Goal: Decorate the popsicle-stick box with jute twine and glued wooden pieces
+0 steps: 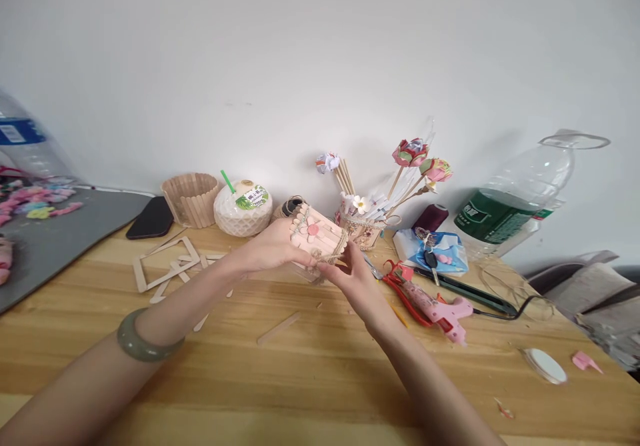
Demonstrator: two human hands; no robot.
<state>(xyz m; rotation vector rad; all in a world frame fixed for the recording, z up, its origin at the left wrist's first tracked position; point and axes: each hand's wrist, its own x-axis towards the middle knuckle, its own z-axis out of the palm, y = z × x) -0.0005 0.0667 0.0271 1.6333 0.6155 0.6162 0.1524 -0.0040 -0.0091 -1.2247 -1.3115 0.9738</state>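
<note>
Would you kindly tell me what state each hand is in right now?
Left hand: holding the decorated craft-stick piece.
Right hand: holding the same piece from the opposite side.

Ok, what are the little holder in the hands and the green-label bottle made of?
The little holder looks like matte wooden sticks: flat, pale strips with rounded ends. Its rough twine may be jute. The bottle is probably smooth plastic: shiny and see-through.

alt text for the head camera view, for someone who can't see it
A person's left hand and right hand hold a craft-stick piece decorated with a pink-centred flower above a wooden table. Beyond are a round stick holder, a white coconut and artificial flowers; a pink glue gun lies at right.
</note>
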